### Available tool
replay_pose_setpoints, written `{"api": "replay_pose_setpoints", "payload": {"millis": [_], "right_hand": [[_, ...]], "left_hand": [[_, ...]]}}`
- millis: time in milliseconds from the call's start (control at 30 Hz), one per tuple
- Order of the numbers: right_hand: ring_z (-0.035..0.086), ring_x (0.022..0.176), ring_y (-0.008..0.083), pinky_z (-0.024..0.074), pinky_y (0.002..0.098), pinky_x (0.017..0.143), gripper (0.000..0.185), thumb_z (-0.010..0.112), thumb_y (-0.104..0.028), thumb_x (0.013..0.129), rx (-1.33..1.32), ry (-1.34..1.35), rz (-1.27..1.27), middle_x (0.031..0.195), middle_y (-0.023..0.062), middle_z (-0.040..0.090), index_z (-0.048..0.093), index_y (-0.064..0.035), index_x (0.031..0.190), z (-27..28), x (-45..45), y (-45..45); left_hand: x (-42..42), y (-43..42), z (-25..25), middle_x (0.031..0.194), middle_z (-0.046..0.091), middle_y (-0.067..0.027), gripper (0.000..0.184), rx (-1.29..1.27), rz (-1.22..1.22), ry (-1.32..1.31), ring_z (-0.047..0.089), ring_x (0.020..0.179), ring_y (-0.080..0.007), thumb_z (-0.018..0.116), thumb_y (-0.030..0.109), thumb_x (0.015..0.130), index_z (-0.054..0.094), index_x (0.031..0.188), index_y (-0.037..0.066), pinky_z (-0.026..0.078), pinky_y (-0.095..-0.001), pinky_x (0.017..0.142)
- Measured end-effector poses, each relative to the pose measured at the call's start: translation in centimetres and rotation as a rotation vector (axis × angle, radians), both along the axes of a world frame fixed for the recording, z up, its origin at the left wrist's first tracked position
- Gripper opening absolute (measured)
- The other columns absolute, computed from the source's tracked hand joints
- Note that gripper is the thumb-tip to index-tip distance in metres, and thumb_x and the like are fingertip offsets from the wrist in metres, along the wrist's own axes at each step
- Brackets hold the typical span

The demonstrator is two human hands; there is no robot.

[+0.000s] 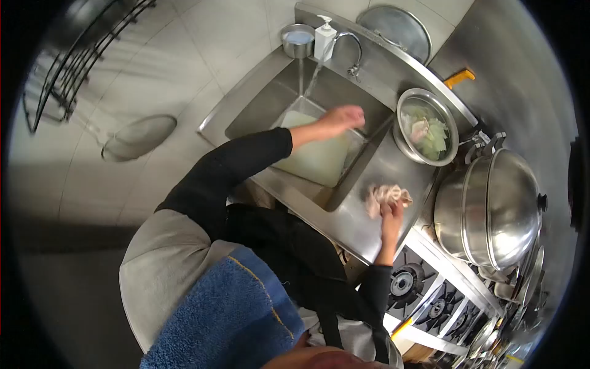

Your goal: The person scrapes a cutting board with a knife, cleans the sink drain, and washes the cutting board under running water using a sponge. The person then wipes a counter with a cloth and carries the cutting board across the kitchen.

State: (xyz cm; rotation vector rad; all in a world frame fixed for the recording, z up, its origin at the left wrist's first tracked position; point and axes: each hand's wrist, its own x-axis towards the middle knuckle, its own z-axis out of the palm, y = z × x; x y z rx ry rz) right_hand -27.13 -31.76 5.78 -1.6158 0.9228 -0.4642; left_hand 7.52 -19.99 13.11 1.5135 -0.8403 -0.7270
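Presently, the right hand [391,221] is gripping a crumpled, pinkish-beige cloth [388,195] on the brushed stainless-steel counter [364,238] right of the sink, its fingers closing over the bunched near edge, while the left hand [335,122] is hanging over the deep, rectangular stainless-steel sink [255,122], its fingers seeming partly curled; blur is hiding whether it is holding anything, so I cannot tell. The cloth is lying near, but apart from, a round stainless-steel bowl [409,150] containing pale-green leaves [436,134], so a wide sweep of the right hand would be risking a knock against the bowl, or flicking moisture onto the leaves if the cloth is carrying any. A thin, clear stream of water [314,80] is running from the curved chrome tap [351,40] into the sink, and splashing off what is looking like a flat, pale-greenish board [316,163] could be leaving the counter slick beneath the cloth. A large, domed stainless-steel pot [511,209] is standing right of the right hand; if it is holding heat, which I cannot tell, a straying forearm would be risking a burn. Loose cloth could be catching over the black gas burners [402,283] if one were burning, though no flame is showing.
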Motion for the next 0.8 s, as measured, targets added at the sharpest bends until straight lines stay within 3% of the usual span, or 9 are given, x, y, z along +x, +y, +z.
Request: {"api": "replay_pose_setpoints", "payload": {"millis": [100,167,200,300,500,600,667,733,800], "right_hand": [[0.064,0.108,0.0313,0.0519,0.0391,0.091,0.074,0.074,-0.024,0.087,-0.810,0.595,-0.181,0.132,0.0242,0.058,0.037,-0.0067,0.149,-2.3,-5.9,-2.1],[0.063,0.111,0.0343,0.0520,0.0389,0.091,0.073,0.074,-0.025,0.089,-0.357,0.417,-0.311,0.134,0.0267,0.055,0.038,-0.0058,0.148,4.4,-4.3,-0.3],[0.063,0.109,0.0321,0.0524,0.0382,0.089,0.068,0.073,-0.024,0.090,-0.347,0.339,-0.350,0.135,0.0260,0.054,0.040,-0.0055,0.147,6.2,-2.9,0.5],[0.064,0.106,0.0298,0.0526,0.0376,0.087,0.064,0.071,-0.020,0.091,-0.302,0.120,-0.355,0.133,0.0244,0.055,0.042,-0.0048,0.145,6.4,2.4,1.5],[0.062,0.111,0.0285,0.0526,0.0362,0.088,0.059,0.071,-0.016,0.092,-0.226,0.047,-0.062,0.133,0.0195,0.056,0.045,-0.0050,0.143,5.7,12.8,2.5],[0.063,0.110,0.0264,0.0526,0.0364,0.088,0.053,0.070,-0.017,0.092,-0.170,0.002,0.077,0.129,0.0191,0.060,0.049,-0.0045,0.139,4.2,16.6,-0.3],[0.065,0.106,0.0242,0.0532,0.0347,0.087,0.044,0.070,-0.015,0.092,-0.132,-0.160,0.203,0.121,0.0171,0.064,0.056,-0.0037,0.132,2.6,20.5,-1.9],[0.066,0.097,0.0211,0.0530,0.0325,0.083,0.033,0.069,-0.014,0.091,-0.285,-0.088,0.320,0.112,0.0142,0.066,0.063,-0.0031,0.122,4.1,25.8,-3.2],[0.063,0.081,0.0226,0.0509,0.0341,0.072,0.023,0.065,-0.020,0.095,-0.510,-0.357,0.311,0.098,0.0133,0.068,0.067,-0.0051,0.113,7.9,32.4,-4.2]], "left_hand": [[10.6,-3.4,3.2,0.128,0.062,-0.0140,0.060,0.086,0.489,-0.084,0.058,0.116,-0.0218,0.069,0.039,0.090,0.054,0.134,0.001,0.047,-0.0379,0.095],[13.7,-4.1,7.4,0.120,0.062,-0.0157,0.059,-0.046,0.699,-0.057,0.058,0.109,-0.0242,0.071,0.031,0.087,0.051,0.132,-0.001,0.046,-0.0398,0.092],[17.7,-6.9,4.6,0.114,0.062,-0.0140,0.054,-0.337,0.820,0.143,0.058,0.105,-0.0239,0.072,0.026,0.085,0.051,0.127,-0.001,0.046,-0.0398,0.092],[13.8,-9.8,7.7,0.113,0.061,-0.0125,0.049,-0.332,0.802,0.183,0.057,0.104,-0.0220,0.072,0.025,0.086,0.052,0.124,0.001,0.046,-0.0383,0.092],[2.7,0.3,0.9,0.128,0.057,-0.0137,0.050,-0.185,-0.442,-0.899,0.056,0.119,-0.0348,0.073,0.027,0.084,0.056,0.128,0.011,0.043,-0.0456,0.100],[4.3,2.4,-1.4,0.127,0.058,-0.0143,0.046,0.082,-0.323,-0.811,0.055,0.119,-0.0362,0.073,0.025,0.082,0.058,0.124,0.012,0.042,-0.0486,0.101],[8.5,1.6,-2.2,0.119,0.061,-0.0109,0.036,0.083,0.081,-0.747,0.058,0.115,-0.0313,0.072,0.022,0.082,0.063,0.115,0.012,0.045,-0.0465,0.097],[13.3,1.3,0.1,0.119,0.061,-0.0100,0.033,0.024,0.294,-0.891,0.059,0.110,-0.0307,0.071,0.021,0.084,0.062,0.115,0.013,0.048,-0.0437,0.093],[14.7,2.3,4.1,0.111,0.059,-0.0124,0.032,-0.005,0.440,-0.873,0.058,0.107,-0.0334,0.072,0.019,0.080,0.063,0.110,0.011,0.047,-0.0452,0.091]]}}
